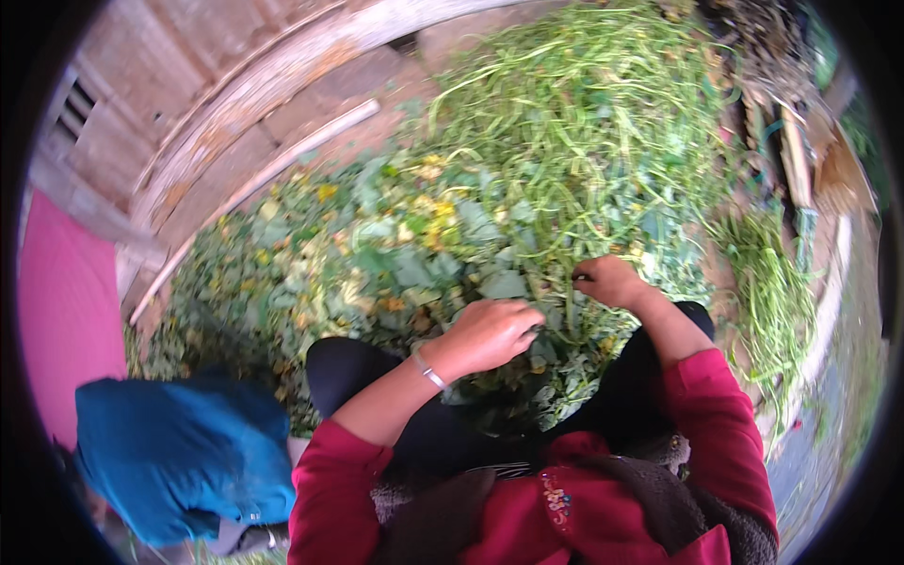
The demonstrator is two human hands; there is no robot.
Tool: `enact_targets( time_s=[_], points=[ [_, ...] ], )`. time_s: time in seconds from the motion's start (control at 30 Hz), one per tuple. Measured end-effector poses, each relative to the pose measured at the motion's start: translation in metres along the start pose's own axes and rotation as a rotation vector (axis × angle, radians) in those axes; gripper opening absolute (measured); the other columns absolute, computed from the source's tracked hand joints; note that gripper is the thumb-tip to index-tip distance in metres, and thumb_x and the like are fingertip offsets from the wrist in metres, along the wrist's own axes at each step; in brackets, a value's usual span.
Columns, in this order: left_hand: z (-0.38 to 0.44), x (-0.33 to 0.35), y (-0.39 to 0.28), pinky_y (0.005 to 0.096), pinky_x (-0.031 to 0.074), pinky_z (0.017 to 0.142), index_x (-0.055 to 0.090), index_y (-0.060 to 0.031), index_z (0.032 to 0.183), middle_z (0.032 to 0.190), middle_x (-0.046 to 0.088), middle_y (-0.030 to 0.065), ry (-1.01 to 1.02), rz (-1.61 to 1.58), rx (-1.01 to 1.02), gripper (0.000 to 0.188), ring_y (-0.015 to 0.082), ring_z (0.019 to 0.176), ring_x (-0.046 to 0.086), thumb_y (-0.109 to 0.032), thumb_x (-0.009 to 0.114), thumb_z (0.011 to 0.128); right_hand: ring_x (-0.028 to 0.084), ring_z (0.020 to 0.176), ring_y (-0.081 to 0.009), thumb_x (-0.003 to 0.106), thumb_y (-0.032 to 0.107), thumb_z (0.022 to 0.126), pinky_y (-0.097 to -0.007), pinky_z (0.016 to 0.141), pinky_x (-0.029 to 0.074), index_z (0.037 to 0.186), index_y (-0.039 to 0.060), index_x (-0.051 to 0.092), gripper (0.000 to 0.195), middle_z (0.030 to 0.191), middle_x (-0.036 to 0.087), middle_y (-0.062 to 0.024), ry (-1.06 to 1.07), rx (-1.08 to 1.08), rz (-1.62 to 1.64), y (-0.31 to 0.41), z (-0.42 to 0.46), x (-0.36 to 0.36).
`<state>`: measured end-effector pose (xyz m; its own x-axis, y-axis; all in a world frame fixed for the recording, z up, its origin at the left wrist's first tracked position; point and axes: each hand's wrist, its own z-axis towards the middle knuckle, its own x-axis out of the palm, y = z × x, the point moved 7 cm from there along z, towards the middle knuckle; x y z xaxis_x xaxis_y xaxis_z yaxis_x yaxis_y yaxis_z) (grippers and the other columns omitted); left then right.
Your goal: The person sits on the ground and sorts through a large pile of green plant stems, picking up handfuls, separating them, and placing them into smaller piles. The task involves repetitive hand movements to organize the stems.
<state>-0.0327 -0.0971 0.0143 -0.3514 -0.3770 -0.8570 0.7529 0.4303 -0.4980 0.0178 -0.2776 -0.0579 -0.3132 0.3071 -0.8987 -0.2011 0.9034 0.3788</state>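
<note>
My left hand point(492, 335), with a silver bracelet at the wrist, is over the heap of cut green leaves point(409, 261) in front of my knees. Its fingers are curled, and what lies inside them is hidden. To its right, my right hand point(609, 282) has its thumb and fingers drawn together beside a green stem point(571, 300); whether it grips the stem is unclear. Yellow flowers point(441, 215) are mixed into the leaves. Beyond my right hand spreads a large tangle of long green stems point(586, 106).
A wooden plank wall point(155, 63) and a long pole point(261, 183) edge the heap on the left. A blue cloth or garment point(176, 452) is at lower left, by a pink sheet point(67, 296). A smaller stem pile point(770, 289) and wood pieces point(796, 159) lie right.
</note>
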Motion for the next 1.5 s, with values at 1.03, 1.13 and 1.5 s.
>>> enact_targets(
  time_s=[1.03,1.13,1.5],
  points=[
    [0.046,-0.005,0.092,0.0351,0.049,0.061,0.061,-0.0084,0.096,0.08,0.06,0.0071,-0.063,0.087,-0.141,0.021,0.0265,0.072,0.061,-0.014,0.065,0.076,0.061,0.081,-0.034,0.053,0.038,0.085,-0.0418,0.075,0.048,0.092,0.0085,0.062,0.032,0.083,0.064,-0.0166,-0.463,0.147,0.248,-0.098,0.165,-0.07],
    [0.048,-0.015,0.093,0.0336,0.05,0.062,0.061,-0.0079,0.096,0.082,0.061,0.0074,-0.13,0.042,-0.191,0.021,0.0251,0.072,0.061,-0.014,0.065,0.077,0.061,0.072,-0.0338,0.054,0.035,0.086,-0.0417,0.068,0.05,0.085,0.0084,0.061,0.028,0.075,0.063,-0.015,-0.567,-0.023,0.26,-0.05,0.132,-0.098],
    [0.035,-0.051,0.128,0.025,0.05,0.071,0.055,-0.0024,0.109,0.095,0.057,0.0057,-0.653,-0.422,-0.382,0.029,0.0127,0.085,0.057,-0.001,0.06,0.081,0.041,0.055,-0.0044,0.057,0.019,0.089,-0.021,0.048,0.033,0.086,0.0072,0.063,0.014,0.063,0.049,0.0052,-0.949,-0.223,0.868,0.007,-0.009,-0.155]
  ],
)
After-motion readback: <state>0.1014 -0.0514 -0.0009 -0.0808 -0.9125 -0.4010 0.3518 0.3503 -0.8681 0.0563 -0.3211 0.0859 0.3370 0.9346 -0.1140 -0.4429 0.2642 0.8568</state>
